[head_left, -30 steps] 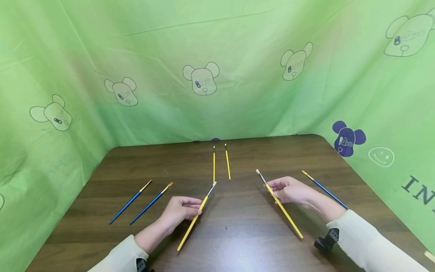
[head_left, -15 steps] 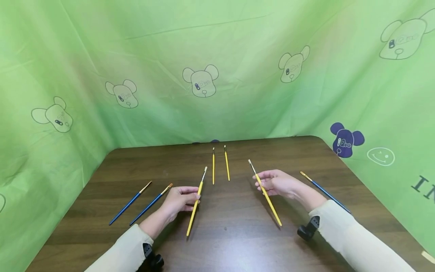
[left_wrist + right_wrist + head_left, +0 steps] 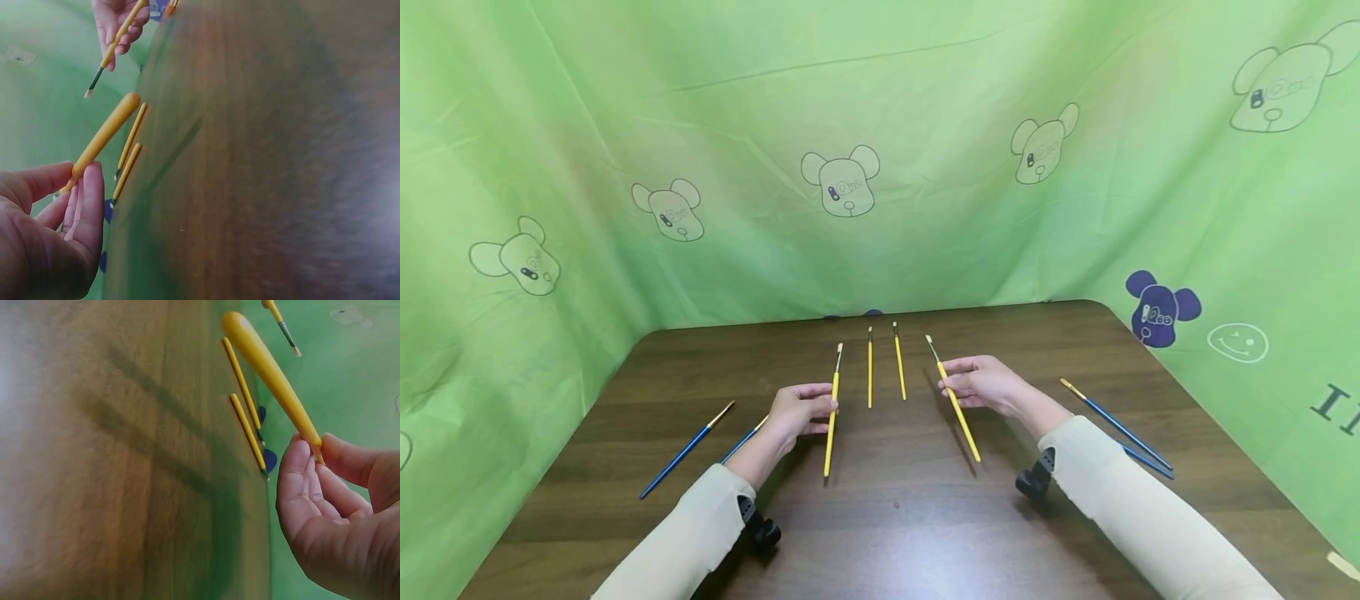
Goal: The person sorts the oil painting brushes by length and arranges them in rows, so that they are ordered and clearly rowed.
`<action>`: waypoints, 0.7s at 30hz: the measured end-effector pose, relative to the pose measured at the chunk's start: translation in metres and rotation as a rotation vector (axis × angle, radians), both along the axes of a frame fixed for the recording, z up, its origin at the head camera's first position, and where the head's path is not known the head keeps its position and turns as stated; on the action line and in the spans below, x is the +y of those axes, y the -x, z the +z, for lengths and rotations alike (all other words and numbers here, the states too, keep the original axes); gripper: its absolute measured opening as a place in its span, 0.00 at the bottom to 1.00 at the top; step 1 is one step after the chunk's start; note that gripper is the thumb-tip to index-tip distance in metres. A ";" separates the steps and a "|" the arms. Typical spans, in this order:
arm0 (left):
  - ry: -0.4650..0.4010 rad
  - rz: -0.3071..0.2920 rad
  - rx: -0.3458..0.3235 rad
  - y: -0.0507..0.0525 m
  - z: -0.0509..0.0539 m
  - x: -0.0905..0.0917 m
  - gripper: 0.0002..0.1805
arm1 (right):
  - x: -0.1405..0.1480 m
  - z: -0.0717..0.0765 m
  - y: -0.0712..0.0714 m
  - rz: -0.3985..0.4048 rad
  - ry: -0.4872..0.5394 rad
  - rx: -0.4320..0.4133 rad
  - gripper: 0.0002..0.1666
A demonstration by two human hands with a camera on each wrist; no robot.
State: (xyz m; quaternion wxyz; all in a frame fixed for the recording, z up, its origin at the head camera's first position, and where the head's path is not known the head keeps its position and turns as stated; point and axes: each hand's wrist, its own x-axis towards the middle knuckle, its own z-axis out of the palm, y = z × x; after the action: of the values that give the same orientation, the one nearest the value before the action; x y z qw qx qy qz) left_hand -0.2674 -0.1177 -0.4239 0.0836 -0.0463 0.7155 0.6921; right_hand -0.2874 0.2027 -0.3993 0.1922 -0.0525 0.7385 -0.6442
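Observation:
My left hand [image 3: 797, 412] pinches a yellow paintbrush [image 3: 832, 425] between thumb and fingers, its pale bristles pointing to the back of the table. A second yellow paintbrush [image 3: 958, 412] is pinched by my right hand [image 3: 985, 385], bristles away from me and tilted to the left. Both wrist views show the held handles raised off the tabletop, as with the left one [image 3: 106, 134] and the right one [image 3: 272, 375]. Between the hands, farther back, two more yellow paintbrushes lie side by side, a left one [image 3: 870, 371] and a right one [image 3: 900, 365].
On the brown table [image 3: 880, 533], a blue paintbrush [image 3: 688, 450] lies at left; another blue paintbrush [image 3: 745, 439] is partly hidden by my left arm. Two blue paintbrushes lie at right, one [image 3: 1120, 425] partly above the other [image 3: 1146, 461]. A green printed cloth [image 3: 940, 242] hangs behind.
Both hands have moved toward the back of the table and closer to the two lying yellow paintbrushes, carrying their own. The left-held paintbrush has turned more upright in view. The lying paintbrushes stay put.

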 end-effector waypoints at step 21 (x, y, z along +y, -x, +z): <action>0.001 0.113 0.008 0.054 -0.001 0.022 0.19 | -0.030 -0.007 0.049 -0.255 -0.053 -0.023 0.27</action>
State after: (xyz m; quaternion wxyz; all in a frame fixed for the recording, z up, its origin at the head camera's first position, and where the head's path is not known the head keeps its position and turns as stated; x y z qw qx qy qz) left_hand -0.3210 -0.0954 -0.4250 0.0413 -0.0839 0.7122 0.6957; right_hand -0.3365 0.1725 -0.4059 0.1184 0.0544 0.7538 -0.6441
